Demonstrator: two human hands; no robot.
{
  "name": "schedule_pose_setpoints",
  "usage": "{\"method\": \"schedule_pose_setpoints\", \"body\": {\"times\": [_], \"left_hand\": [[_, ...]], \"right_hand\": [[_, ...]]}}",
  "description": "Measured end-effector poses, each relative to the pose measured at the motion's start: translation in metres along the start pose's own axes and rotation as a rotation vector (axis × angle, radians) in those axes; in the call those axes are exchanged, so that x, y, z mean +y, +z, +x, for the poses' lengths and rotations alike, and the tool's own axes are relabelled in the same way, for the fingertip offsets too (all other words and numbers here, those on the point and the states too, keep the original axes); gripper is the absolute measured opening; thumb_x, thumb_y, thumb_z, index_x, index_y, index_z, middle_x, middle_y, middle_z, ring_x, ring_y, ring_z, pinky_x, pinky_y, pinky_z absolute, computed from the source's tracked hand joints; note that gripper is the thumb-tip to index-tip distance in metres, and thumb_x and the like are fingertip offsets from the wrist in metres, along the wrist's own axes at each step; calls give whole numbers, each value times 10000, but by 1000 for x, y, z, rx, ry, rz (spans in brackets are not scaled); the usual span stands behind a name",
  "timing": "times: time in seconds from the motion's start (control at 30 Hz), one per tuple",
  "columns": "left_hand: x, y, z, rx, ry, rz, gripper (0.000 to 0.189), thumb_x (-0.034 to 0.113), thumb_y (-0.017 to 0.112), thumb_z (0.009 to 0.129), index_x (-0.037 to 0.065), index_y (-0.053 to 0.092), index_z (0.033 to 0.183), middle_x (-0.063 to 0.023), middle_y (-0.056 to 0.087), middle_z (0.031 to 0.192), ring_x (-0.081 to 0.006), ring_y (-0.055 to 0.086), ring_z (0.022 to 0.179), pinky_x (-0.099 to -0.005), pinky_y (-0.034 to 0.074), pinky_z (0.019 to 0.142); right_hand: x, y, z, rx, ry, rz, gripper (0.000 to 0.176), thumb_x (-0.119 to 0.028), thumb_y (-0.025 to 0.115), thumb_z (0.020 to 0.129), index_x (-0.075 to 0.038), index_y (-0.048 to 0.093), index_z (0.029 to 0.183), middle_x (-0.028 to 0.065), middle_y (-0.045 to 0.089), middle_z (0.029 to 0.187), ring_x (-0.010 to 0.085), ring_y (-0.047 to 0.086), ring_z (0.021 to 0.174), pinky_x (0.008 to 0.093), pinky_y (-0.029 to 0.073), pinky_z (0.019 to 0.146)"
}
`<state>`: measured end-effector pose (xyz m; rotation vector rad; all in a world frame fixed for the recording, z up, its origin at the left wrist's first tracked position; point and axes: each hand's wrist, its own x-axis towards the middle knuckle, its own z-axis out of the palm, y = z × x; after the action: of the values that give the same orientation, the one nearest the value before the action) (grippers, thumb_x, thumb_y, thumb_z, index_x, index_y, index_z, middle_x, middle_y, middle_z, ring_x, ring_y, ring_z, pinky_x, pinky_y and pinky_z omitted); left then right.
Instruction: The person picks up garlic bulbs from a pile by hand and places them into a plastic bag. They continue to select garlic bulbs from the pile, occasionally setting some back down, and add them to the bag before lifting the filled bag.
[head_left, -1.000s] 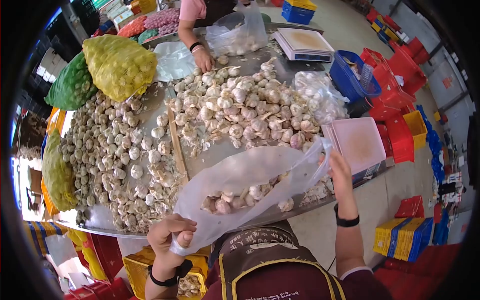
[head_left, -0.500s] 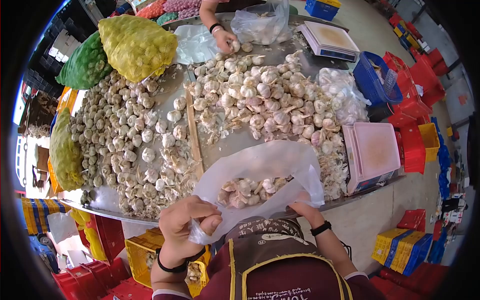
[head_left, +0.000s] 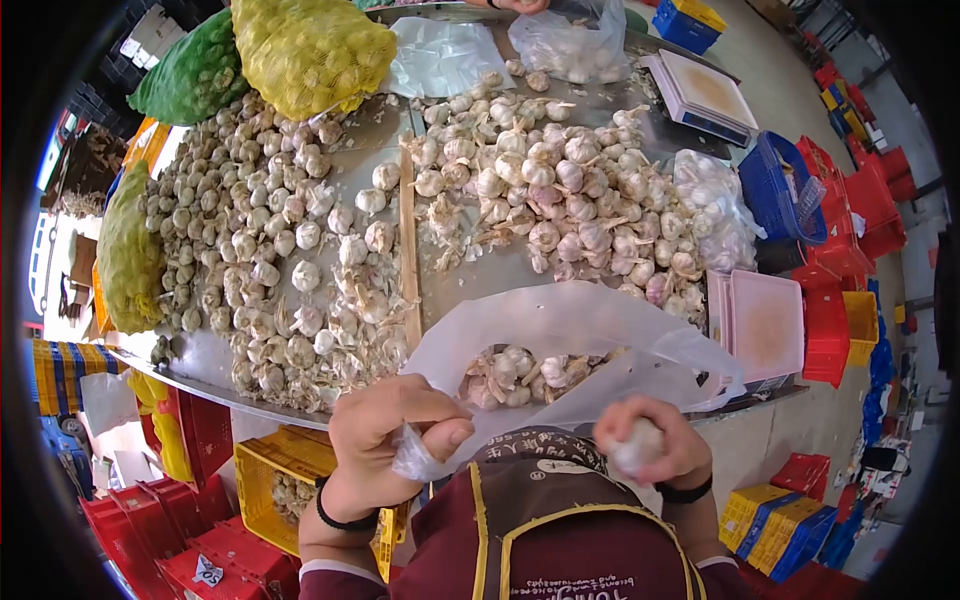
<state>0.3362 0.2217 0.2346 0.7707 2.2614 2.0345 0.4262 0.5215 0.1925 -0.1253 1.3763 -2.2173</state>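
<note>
My left hand is closed on the gathered edge of a translucent plastic bag at the front of the table. The mouth of the bag gapes upward, and several garlic bulbs show inside. To the right of the bag opening, my right hand wraps its fingers around a single garlic bulb, slightly blurred. A large heap of garlic lies beyond the bag. Left of a wooden strip, more garlic bulbs spread across the metal tabletop.
Yellow and green mesh sacks stand at the back left. A scale sits at right, another scale farther back. A filled bag lies beside the heap. Another person's hand shows at the top edge. Yellow crate below left.
My right hand has come out from under the bag's right side and now holds a garlic bulb. The left hand keeps its hold. The view has shifted, and the other person's hand is mostly out of frame.
</note>
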Motion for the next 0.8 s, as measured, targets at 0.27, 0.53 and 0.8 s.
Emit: {"method": "schedule_pose_setpoints", "body": {"times": [0.27, 0.53, 0.8], "left_hand": [[10, 2, -18, 33, -91, -98, 83, 42, 732, 784, 17, 658, 811, -73, 625, 664, -152, 570, 542, -251, 417, 499], [11, 3, -33, 113, -193, -69, 75, 36, 721, 797, 20, 649, 807, -72, 634, 692, -145, 598, 599, -263, 447, 546], [4, 8, -33, 169, -238, -123, 108, 80, 718, 818, -4, 651, 831, -58, 631, 719, -112, 553, 618, -242, 421, 577]], "right_hand": [[132, -75, 156, -13, -88, -1292, 424, -211, 649, 786, -68, 532, 1167, 183, 533, 1180, 351, 516, 1092, 420, 424, 933], [131, -75, 227, -260, -138, -1503, 207, -128, 527, 832, -66, 641, 993, 151, 656, 951, 333, 620, 894, 409, 496, 775], [121, -75, 231, -276, -342, -1613, 205, -179, 593, 798, -72, 643, 967, 141, 657, 919, 319, 636, 842, 389, 504, 738]]}}
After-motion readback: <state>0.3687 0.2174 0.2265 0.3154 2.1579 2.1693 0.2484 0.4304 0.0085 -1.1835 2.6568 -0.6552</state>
